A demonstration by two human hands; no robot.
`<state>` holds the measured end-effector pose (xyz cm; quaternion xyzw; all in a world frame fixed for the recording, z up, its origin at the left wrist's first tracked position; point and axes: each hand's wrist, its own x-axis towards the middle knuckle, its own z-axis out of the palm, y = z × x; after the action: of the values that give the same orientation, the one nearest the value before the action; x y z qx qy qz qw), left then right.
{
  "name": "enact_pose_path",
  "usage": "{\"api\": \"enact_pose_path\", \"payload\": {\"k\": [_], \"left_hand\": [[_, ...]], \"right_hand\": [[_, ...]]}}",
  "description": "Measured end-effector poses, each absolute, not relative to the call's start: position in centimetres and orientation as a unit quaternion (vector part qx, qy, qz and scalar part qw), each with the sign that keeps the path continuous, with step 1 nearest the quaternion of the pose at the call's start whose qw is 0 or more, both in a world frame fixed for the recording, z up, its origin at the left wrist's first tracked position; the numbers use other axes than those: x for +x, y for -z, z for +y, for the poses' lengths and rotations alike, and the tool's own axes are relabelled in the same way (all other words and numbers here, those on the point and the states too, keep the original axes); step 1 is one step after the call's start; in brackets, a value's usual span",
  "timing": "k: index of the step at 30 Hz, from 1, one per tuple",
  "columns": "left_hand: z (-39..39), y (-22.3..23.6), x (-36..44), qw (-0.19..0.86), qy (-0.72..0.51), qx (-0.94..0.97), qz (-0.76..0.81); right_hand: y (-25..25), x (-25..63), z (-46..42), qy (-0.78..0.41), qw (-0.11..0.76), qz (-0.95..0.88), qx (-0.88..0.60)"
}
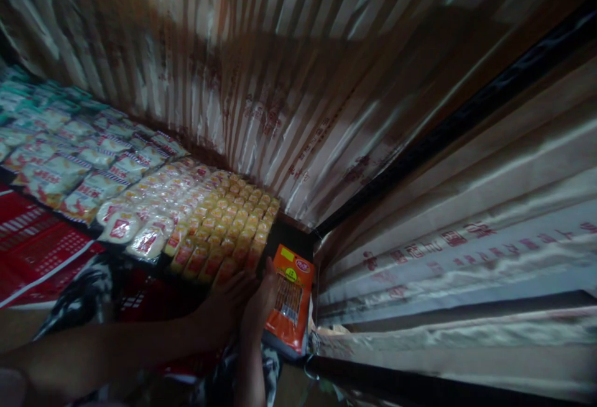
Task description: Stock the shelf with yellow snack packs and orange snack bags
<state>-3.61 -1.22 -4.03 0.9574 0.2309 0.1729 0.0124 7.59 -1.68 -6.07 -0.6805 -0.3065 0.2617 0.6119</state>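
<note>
My left hand point(229, 302) reaches in from the left, its fingers stretched out flat against the front of the yellow-wrapped snack packs point(233, 217). Beside it, my right hand point(259, 302) points upward with straight fingers along the left edge of an orange snack packet point(293, 295). That packet lies face up at the right end of the display and has a clear window showing brown sticks. Neither hand visibly grips anything. The picture is dark, so the fingertips are partly lost in shadow.
Clear-wrapped white packs point(144, 208) and rows of printed snack bags point(88, 164) continue to the left. Red plastic baskets point(41, 239) stand in front. Pleated printed sheeting point(224, 65) hangs behind and to the right, with a dark bar point(448, 127) across it.
</note>
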Motion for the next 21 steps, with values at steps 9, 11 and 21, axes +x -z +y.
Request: {"api": "enact_pose_path", "payload": {"k": [9, 11, 21], "left_hand": [[-3.9, 5.3, -6.3, 0.042, -0.165, 0.957, 0.236], [-4.4, 5.2, -6.9, 0.054, -0.162, 0.953, 0.250], [-5.4, 6.5, -9.3, 0.023, -0.167, 0.929, 0.330]], "right_hand": [[5.9, 3.9, -5.8, -0.263, 0.591, -0.335, -0.685], [5.9, 3.0, -6.4, -0.269, 0.590, -0.331, -0.685], [6.2, 1.3, -6.8, -0.267, 0.549, -0.394, -0.687]]}}
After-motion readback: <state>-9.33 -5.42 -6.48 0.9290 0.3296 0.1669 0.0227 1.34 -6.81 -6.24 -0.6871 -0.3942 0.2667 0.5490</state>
